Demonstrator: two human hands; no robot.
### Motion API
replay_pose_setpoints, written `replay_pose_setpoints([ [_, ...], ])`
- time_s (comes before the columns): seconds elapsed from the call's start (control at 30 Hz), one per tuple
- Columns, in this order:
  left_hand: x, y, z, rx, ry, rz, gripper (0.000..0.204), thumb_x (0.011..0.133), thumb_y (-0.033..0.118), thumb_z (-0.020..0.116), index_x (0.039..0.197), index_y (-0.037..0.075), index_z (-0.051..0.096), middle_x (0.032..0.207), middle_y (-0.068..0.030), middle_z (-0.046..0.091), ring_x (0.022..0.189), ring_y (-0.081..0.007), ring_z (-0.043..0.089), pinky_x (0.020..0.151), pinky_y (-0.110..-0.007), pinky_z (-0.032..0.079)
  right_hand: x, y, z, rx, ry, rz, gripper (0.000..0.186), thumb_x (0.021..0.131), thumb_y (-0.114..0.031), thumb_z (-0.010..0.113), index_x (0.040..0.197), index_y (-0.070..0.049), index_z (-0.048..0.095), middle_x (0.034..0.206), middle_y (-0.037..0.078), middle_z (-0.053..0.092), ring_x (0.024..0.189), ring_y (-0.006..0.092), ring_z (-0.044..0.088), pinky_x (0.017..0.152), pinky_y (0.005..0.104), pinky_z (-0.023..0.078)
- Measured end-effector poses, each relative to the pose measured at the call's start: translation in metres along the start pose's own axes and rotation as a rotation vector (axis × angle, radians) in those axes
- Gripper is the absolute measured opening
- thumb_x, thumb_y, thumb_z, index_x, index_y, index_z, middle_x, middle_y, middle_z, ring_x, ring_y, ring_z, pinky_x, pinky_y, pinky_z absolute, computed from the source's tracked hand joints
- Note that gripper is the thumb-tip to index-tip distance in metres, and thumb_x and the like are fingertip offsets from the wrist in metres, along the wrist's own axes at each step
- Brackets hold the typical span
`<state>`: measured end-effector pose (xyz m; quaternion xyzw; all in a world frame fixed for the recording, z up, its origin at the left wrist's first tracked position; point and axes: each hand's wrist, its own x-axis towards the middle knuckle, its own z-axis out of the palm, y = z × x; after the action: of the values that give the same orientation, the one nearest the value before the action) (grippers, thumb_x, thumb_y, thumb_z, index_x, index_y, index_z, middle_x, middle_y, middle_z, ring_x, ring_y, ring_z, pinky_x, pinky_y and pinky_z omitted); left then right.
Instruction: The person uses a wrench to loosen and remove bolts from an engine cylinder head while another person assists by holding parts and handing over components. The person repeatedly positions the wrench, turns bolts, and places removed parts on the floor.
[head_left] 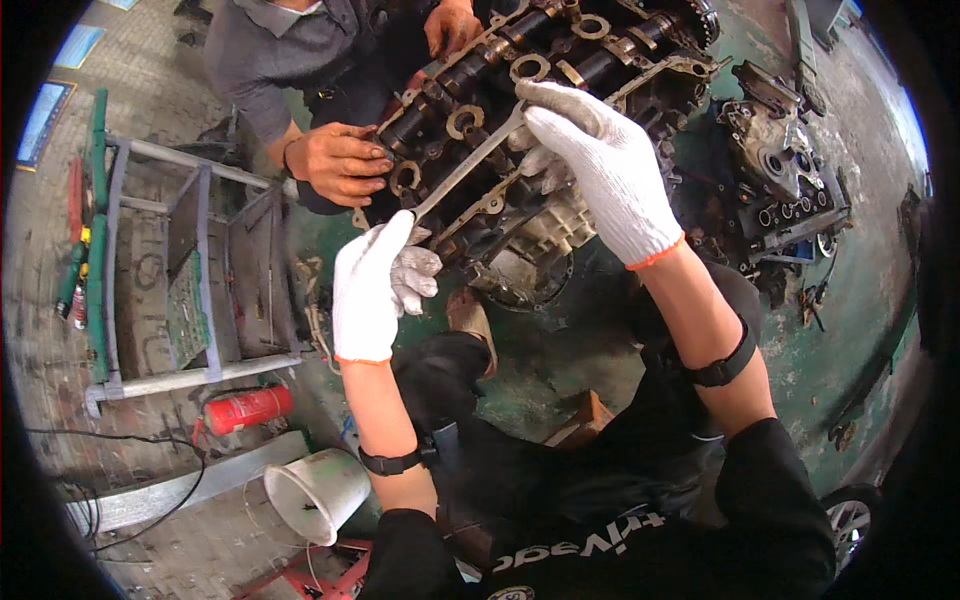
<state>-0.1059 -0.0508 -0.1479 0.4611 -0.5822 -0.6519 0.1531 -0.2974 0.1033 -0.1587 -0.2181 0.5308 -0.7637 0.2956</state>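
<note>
The engine [538,232] lies open, work on it seemingly unfinished, as left hand [370,285] and right hand [605,160] finger-pinch the wrench [468,173] near opposite ends.

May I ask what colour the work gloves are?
The work gloves are white, best seen in the head view.

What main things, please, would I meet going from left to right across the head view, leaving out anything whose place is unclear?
Fire extinguisher, left hand, metal tool, right hand, wheel.
</note>
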Motion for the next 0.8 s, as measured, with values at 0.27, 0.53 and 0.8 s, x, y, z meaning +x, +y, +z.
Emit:
replay_pose_setpoints([
  [0.27, 0.002, -0.005, 0.003, -0.154, -0.007, -0.006, 0.026, 0.096, 0.026, 0.07, 0.103, 0.001, 0.067, 0.077, -0.0087, 0.07, 0.051, -0.0136, 0.062, 0.038, -0.023, 0.038, 0.007, -0.006, 0.012, -0.163, 0.038, -0.078, 0.029, 0.095, -0.017, 0.067, 0.117, 0.002, 0.067, 0.09, 0.004, 0.071, 0.068, 0.0088, 0.062, 0.061, 0.0236, 0.049],
  [0.53, -0.003, -0.01, 0.014, -0.034, 0.125, 0.279, 0.021, 0.094, 0.016, 0.072, 0.108, 0.002, 0.067, 0.081, -0.0096, 0.072, 0.053, -0.0132, 0.064, 0.043, -0.023, 0.043, -0.022, -0.021, 0.017, -0.628, -0.296, 0.009, 0.024, 0.089, -0.01, 0.069, 0.109, 0.003, 0.07, 0.079, 0.008, 0.071, 0.053, 0.0105, 0.061, 0.051, 0.0278, 0.05],
  [0.8, -0.002, 0.001, 0.006, 0.017, 0.068, 0.225, 0.023, 0.089, 0.019, 0.075, 0.105, 0.003, 0.07, 0.08, -0.0063, 0.071, 0.054, -0.0102, 0.06, 0.044, -0.022, 0.04, -0.061, -0.013, 0.039, -0.634, -0.436, 0.114, 0.05, 0.083, -0.011, 0.063, 0.132, -0.003, 0.06, 0.077, 0.02, 0.071, 0.064, 0.0296, 0.072, 0.065, 0.0391, 0.057],
])
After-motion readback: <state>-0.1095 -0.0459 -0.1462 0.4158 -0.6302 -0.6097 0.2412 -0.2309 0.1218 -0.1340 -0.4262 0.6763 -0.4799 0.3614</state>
